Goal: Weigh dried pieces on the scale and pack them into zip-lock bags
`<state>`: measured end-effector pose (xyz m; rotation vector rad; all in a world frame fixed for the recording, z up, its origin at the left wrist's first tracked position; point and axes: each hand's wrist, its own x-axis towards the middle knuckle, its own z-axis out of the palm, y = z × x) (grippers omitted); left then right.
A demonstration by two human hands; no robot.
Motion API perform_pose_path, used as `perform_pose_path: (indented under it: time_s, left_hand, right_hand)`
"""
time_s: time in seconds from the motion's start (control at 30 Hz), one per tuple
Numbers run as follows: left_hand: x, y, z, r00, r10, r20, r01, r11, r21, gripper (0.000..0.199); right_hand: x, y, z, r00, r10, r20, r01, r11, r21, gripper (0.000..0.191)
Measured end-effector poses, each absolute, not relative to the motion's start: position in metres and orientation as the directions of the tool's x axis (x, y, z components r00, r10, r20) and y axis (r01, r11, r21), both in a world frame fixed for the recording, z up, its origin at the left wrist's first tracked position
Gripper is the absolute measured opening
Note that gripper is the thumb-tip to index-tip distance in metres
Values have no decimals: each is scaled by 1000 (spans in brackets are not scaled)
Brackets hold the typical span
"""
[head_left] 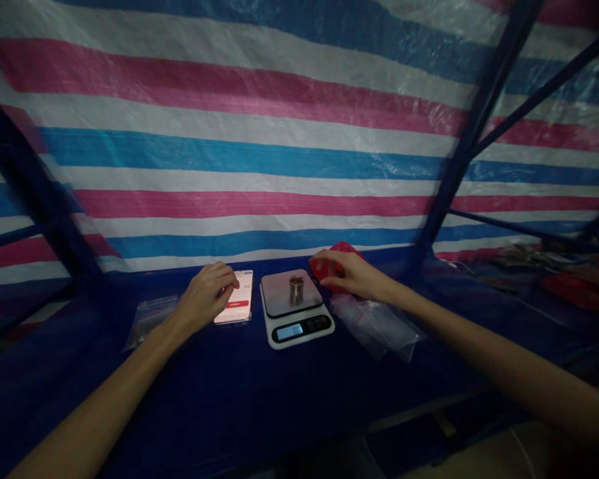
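A white kitchen scale [299, 336] with a lit display stands on the blue table. On its plate is a small metal cup [296, 290] filled with small brownish pieces. Left of the scale lies a phone [240, 305] with a lit screen. My left hand [207, 293] is over the phone's left side, fingers bent, a fingertip at the screen; whether it grips anything is unclear. Right of the cup, my right hand [347, 271] hovers at the scale's edge in front of a red bag [343, 247], fingers curled and apart, with nothing visible between them.
Clear plastic bags [379, 324] lie right of the scale, and a zip bag [152, 318] with dark contents lies left of the phone. Blue metal frame posts [459, 156] rise on both sides before a striped tarp [259, 159]. Blurred red items [579, 289] sit far right.
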<state>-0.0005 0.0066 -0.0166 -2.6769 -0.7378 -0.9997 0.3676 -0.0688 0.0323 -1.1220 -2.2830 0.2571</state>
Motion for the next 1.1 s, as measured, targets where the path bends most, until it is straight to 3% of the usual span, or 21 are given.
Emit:
perform_pose_path:
  time_s: [0.07,0.13,0.23,0.37,0.5,0.73,0.93,1.1]
  left_hand:
    - [0,6,-17,648,385,657,509,-861,1,23]
    - [1,6,-18,649,379,660,501,-865,3,24]
    - [4,7,-18,658,365,658,482,-876,3,24]
    - [7,8,-19,663,341,666,465,-885,-10,22]
    - [9,8,-21,657,333,677,469,-883,-20,22]
    - [16,-6,-16,578,371,727,483,-874,63,24]
    - [23,-26,-6,493,378,784,433,-888,156,30]
    - [27,-34,-8,539,383,750,336,-914,225,54]
  right_hand:
    - [397,-86,39,-472,811,346,715,582,-387,17]
    - [426,-103,41,-452,849,274,756,528,-387,14]
    - [458,-119,29,-452,870,197,773,492,-400,14]
    - [469,-123,1,-427,869,252,773,495,-396,34]
    - [463,-117,-11,-401,885,236,834,459,-307,20]
    - [444,-121,49,-476,839,264,804,536,-256,26]
    - [363,-120,95,-623,684,380,722,689,-58,21]
    - [291,-97,78,-738,434,517,622,735,270,21]
